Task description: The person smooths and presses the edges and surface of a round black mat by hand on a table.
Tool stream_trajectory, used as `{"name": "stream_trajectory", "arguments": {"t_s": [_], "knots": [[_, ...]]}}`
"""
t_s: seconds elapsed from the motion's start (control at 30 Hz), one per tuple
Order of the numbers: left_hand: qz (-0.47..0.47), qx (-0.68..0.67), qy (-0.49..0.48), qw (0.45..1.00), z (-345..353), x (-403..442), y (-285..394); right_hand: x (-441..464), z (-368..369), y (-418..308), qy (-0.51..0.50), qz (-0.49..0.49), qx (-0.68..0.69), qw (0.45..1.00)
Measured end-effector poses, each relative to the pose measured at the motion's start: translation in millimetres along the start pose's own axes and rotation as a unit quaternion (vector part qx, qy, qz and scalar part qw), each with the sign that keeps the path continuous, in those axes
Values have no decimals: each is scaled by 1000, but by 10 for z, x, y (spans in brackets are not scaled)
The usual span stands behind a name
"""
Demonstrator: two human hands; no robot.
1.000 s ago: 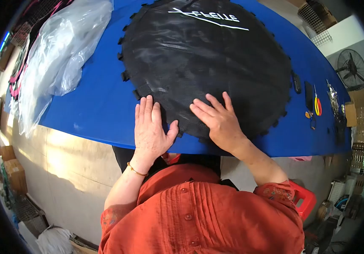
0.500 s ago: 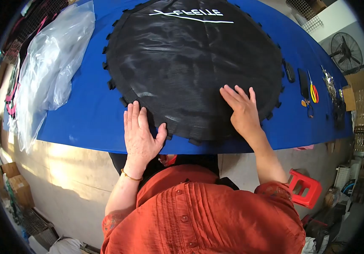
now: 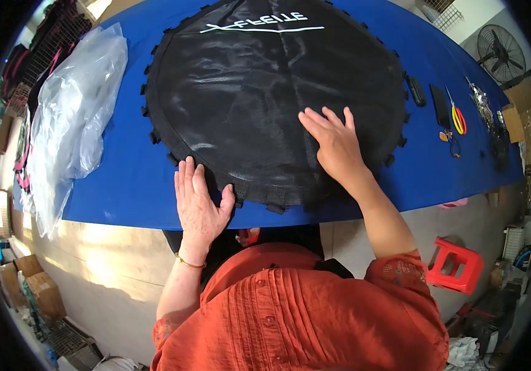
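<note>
A large round black trampoline mat (image 3: 240,93) lies spread on the blue-covered table (image 3: 126,167), with white lettering near its far edge and short tabs around its rim. My left hand (image 3: 200,201) rests flat at the mat's near left edge, fingers stretched forward and thumb apart. On the mat's right half lies my right hand (image 3: 336,142), palm down with the fingers spread. Neither hand grips anything. Creases run across the mat's surface.
Clear plastic sheeting (image 3: 77,117) hangs over the table's left side. To the right lie a dark handheld tool (image 3: 415,91), a black flat object (image 3: 439,106), scissors (image 3: 458,119) and metal pieces (image 3: 480,102). A red stool (image 3: 457,266) stands on the floor; a fan (image 3: 500,54) is behind.
My right hand has slid forward and left across the mat. My left hand has stayed at the near edge. The whole view has shifted slightly.
</note>
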State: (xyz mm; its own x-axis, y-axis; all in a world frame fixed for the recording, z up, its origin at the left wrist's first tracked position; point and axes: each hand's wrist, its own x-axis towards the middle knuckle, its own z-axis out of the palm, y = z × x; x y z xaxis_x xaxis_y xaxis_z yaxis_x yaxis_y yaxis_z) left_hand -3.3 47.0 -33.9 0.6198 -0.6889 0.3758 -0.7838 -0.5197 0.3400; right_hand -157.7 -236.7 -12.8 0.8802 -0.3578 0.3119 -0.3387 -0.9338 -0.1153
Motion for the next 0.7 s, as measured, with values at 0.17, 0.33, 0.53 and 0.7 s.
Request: {"name": "stream_trajectory", "arguments": {"t_s": [0.17,0.33,0.53,0.7], "knots": [[0,3,3,1000,14,-11,-21,265,201,122,7,8,10,1000],[-4,2,-7,1000,7,-7,-23,72,78,31,3,5,28,1000],[-3,10,-11,1000,-10,-4,-3,-411,-245,-178,-60,-34,62,996],[-1,6,-10,1000,-38,13,13,-583,-383,-309,-89,-62,79,991]]}}
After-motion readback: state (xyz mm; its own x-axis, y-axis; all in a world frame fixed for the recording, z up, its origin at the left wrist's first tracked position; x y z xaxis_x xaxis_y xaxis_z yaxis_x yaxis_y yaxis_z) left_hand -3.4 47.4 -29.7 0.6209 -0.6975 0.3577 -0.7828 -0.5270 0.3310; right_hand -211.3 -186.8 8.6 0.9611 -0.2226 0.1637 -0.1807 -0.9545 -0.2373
